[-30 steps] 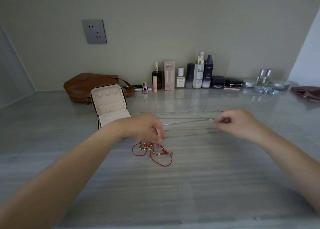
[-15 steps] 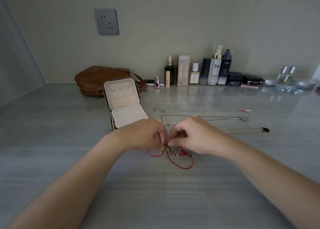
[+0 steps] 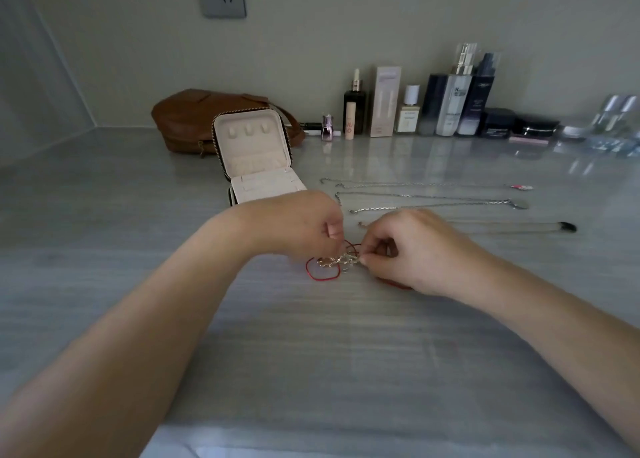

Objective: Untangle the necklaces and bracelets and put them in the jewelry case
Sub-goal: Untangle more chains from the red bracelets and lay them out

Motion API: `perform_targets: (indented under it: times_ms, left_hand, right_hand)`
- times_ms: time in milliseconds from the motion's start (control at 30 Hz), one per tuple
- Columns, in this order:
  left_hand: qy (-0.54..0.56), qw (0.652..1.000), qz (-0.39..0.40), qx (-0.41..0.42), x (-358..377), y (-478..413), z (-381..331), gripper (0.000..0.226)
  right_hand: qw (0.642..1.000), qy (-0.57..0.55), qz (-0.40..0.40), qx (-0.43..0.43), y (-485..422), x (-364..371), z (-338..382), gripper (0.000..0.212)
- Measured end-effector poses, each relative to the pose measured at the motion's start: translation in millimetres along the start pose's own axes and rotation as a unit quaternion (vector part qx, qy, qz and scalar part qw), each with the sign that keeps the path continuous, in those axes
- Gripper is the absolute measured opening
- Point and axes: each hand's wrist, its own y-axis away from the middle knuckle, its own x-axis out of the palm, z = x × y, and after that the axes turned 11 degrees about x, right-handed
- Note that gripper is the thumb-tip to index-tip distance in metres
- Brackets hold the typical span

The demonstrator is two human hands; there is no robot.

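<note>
A brown bag (image 3: 194, 121) lies at the back left, and just in front of it the jewelry case (image 3: 256, 159) stands open, lid upright. Near its front edge the left hand (image 3: 298, 225) pinches the tangle of red cord and gold chain (image 3: 336, 260) on the grey table (image 3: 311, 353) — the right hand (image 3: 412, 249) pinches the same tangle from the other side, fingers curled. Beyond them, three necklaces (image 3: 429, 197) lie stretched out side by side — cosmetic bottles (image 3: 450, 107) line the wall.
</note>
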Motion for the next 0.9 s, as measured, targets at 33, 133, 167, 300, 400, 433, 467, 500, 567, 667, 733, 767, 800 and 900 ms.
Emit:
perform_targets:
  times_ms: [33, 133, 167, 300, 400, 433, 467, 500, 567, 667, 733, 767, 800, 900]
  left_hand:
    - [-0.001, 1.000, -0.003, -0.001, -0.6, 0.7, -0.1, 0.016]
    - [0.000, 1.000, -0.001, -0.010, -0.9, 2.3, 0.9, 0.018]
    - [-0.003, 1.000, 0.000, -0.013, -0.6, 3.0, 1.6, 0.018]
    - [0.039, 0.999, -0.031, 0.007, -1.8, 4.1, 0.4, 0.009]
    - [0.142, 0.983, -0.099, 0.053, -3.0, 2.3, -8.9, 0.008]
    - [0.165, 0.977, -0.121, 0.059, -2.5, 1.1, -11.9, 0.006]
    - [0.180, 0.971, -0.145, 0.057, -1.6, -0.5, -14.1, 0.005]
    - [0.190, 0.966, -0.167, 0.051, -0.8, -2.0, -14.7, 0.005]
    - [0.222, 0.955, -0.196, 0.031, -0.3, -4.0, -14.1, 0.005]
    - [0.275, 0.937, -0.218, -0.004, -3.6, -3.8, -13.3, 0.012]
    - [0.315, 0.924, -0.215, -0.020, -5.6, -3.7, -14.7, 0.016]
    - [0.346, 0.914, -0.208, -0.027, -5.8, -3.9, -15.6, 0.018]
    - [0.381, 0.902, -0.200, -0.032, -5.7, -4.5, -16.1, 0.021]
    - [0.473, 0.863, -0.175, -0.036, -5.0, -5.5, -15.8, 0.028]
  right_hand:
    - [1.000, -0.003, 0.005, 0.000, 0.3, -1.9, -1.9, 0.007]
    - [0.999, -0.038, 0.010, -0.004, 0.8, -8.3, -4.4, 0.009]
    - [0.998, -0.055, 0.011, -0.008, 0.7, -10.1, -4.5, 0.013]
    - [0.986, -0.165, 0.014, -0.007, -0.6, -15.5, -5.1, 0.015]
    - [0.971, -0.237, 0.005, 0.006, -2.1, -19.3, -5.5, 0.014]
    - [0.966, -0.259, 0.002, 0.012, -2.5, -20.5, -5.8, 0.014]
    - [0.960, -0.280, 0.000, 0.022, -2.5, -21.4, -6.0, 0.015]
    - [0.954, -0.297, 0.000, 0.031, -2.6, -22.0, -6.5, 0.015]
    - [0.946, -0.321, 0.003, 0.046, -2.7, -22.8, -7.2, 0.016]
    - [0.929, -0.362, 0.016, 0.076, -3.5, -23.7, -6.9, 0.020]
    - [0.903, -0.419, 0.036, 0.090, -5.0, -24.5, -5.9, 0.023]
    - [0.887, -0.450, 0.047, 0.093, -6.0, -24.3, -5.3, 0.024]
    - [0.873, -0.475, 0.053, 0.094, -6.7, -24.5, -4.9, 0.025]
    - [0.853, -0.511, 0.056, 0.093, -8.1, -25.7, -7.2, 0.025]
